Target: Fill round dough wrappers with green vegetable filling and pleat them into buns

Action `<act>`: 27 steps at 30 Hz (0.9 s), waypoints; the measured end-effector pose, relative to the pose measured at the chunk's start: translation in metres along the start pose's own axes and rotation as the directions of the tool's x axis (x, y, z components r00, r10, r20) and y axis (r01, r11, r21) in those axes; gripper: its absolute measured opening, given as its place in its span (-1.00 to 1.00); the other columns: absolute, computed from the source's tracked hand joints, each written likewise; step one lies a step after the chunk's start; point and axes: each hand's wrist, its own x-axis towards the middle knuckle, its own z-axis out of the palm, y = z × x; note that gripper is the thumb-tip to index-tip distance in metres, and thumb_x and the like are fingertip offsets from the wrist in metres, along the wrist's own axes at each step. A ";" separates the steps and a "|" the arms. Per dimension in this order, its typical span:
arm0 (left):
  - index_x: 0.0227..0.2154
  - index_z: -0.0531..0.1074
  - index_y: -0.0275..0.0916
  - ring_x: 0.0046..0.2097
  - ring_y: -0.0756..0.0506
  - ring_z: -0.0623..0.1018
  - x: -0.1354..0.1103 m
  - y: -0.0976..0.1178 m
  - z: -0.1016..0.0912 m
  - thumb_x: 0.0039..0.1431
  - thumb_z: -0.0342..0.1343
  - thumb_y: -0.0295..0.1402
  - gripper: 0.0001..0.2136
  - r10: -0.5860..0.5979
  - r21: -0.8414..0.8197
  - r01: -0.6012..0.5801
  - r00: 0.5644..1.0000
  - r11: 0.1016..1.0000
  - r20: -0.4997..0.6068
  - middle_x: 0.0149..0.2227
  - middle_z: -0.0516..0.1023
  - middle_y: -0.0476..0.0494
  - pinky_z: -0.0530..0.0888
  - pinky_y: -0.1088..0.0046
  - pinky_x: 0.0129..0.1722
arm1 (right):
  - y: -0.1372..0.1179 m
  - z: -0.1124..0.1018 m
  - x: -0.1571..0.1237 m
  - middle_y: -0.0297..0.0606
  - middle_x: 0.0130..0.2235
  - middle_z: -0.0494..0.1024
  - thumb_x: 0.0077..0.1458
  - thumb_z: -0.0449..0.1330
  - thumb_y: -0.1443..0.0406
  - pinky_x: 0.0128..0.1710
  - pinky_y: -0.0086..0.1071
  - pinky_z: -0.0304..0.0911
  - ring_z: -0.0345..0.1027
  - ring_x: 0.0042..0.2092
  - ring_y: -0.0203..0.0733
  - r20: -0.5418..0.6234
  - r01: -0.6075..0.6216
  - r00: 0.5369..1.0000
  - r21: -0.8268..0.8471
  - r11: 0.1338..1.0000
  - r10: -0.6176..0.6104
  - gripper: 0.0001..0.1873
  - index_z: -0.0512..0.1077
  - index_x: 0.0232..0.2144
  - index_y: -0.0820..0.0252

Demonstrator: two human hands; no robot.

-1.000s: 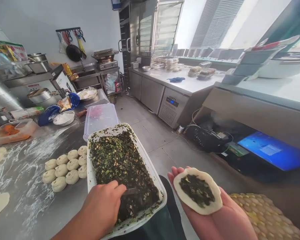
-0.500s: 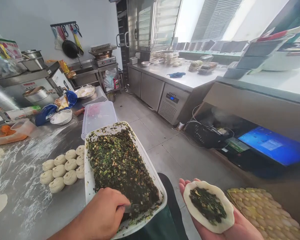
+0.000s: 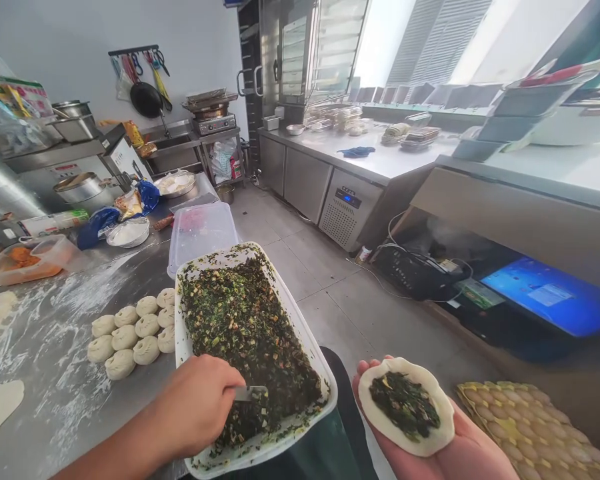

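My left hand (image 3: 200, 403) is closed around a flat metal spatula (image 3: 253, 393), whose end shows with bits of green filling on it. It is over the near end of a white plastic tub (image 3: 300, 313) of chopped dark green filling (image 3: 240, 320) with small pale cubes. Palm up, my right hand (image 3: 465, 447) supports a round dough wrapper (image 3: 447, 407) with a mound of the same filling at its middle. The wrapper lies flat and unfolded, and its rim of dough is bare.
Left of the tub, several pleated buns (image 3: 125, 337) sit in rows on the floured metal table (image 3: 55, 407). A clear plastic lid (image 3: 203, 233) lies beyond the tub. An egg tray (image 3: 535, 427) is at lower right, near a lit blue screen (image 3: 555, 293).
My left hand has drawn back left with the spatula, and more of its metal end now shows. The right hand with the wrapper sits slightly further left. The whole view has shifted a little.
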 end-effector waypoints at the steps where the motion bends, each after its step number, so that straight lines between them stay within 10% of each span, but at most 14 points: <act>1: -0.36 0.61 -0.09 -0.20 -0.13 0.65 -0.001 0.001 0.004 0.29 -0.02 -0.43 -0.72 0.018 0.065 -0.018 1.000 0.998 0.003 -0.28 0.68 -0.03 0.35 0.40 -0.22 | 0.000 -0.006 0.005 -0.09 -0.13 0.72 0.01 0.14 0.43 -0.24 -0.08 0.65 0.63 -0.14 0.10 0.028 0.000 1.000 -0.014 1.000 0.000 -0.58 0.62 -0.11 0.07; 6: -0.46 0.53 -0.11 -0.30 -0.13 0.65 -0.007 0.009 0.022 0.23 0.00 -0.46 -0.75 0.059 0.157 -0.071 0.995 0.985 0.081 -0.36 0.65 -0.05 0.30 0.40 -0.36 | 0.002 -0.032 0.028 -0.10 -0.06 0.71 0.03 0.22 0.36 -0.14 0.01 0.64 0.61 -0.05 0.16 0.131 0.006 0.991 -0.070 0.998 0.003 -0.61 0.61 -0.07 0.04; 11: -0.34 0.62 -0.07 -0.19 -0.08 0.63 -0.009 0.010 0.014 0.24 0.01 -0.44 -0.74 0.064 -0.119 -0.058 0.997 0.991 0.047 -0.28 0.68 0.04 0.37 0.46 -0.20 | 0.000 -0.031 0.026 -0.11 -0.08 0.71 0.06 0.23 0.30 -0.07 0.17 0.59 0.59 -0.05 0.23 0.212 -0.028 0.976 -0.085 0.996 0.045 -0.73 0.63 -0.17 0.02; 19: -0.01 0.63 -0.22 -0.49 0.03 0.45 -0.002 -0.001 -0.008 0.18 0.15 -0.27 -0.65 -0.213 -0.578 0.320 0.945 0.751 0.247 -0.36 0.68 -0.02 0.33 0.57 -0.50 | 0.015 -0.001 0.009 -0.20 -0.14 0.73 -0.10 0.36 0.40 -0.09 0.02 0.60 0.61 -0.11 0.15 0.265 0.088 0.961 -0.045 0.995 -0.073 -0.70 0.65 -0.24 0.03; 24: 0.03 0.62 -0.02 -0.20 -0.06 0.67 -0.007 0.003 -0.019 0.32 0.09 -0.26 -0.69 -0.073 -0.379 -0.008 0.977 0.925 -0.201 -0.14 0.72 -0.04 0.57 0.53 -0.24 | 0.050 0.030 -0.009 -0.21 -0.33 0.72 -0.13 0.46 0.27 -0.16 -0.09 0.59 0.62 -0.22 0.12 0.422 -0.046 0.902 -0.113 0.993 0.090 -0.84 0.63 -0.40 0.14; 27: 0.17 0.53 0.10 -0.12 -0.03 0.69 -0.008 0.014 0.002 0.40 0.02 -0.37 -0.62 0.171 -0.070 -0.233 0.858 0.970 -0.484 -0.04 0.69 -0.02 0.59 0.58 -0.11 | 0.073 0.041 -0.016 -0.29 -0.37 0.71 -0.11 0.50 0.23 -0.22 -0.16 0.57 0.62 -0.21 0.12 0.508 -0.158 0.839 -0.111 0.981 0.192 -0.82 0.63 -0.41 0.12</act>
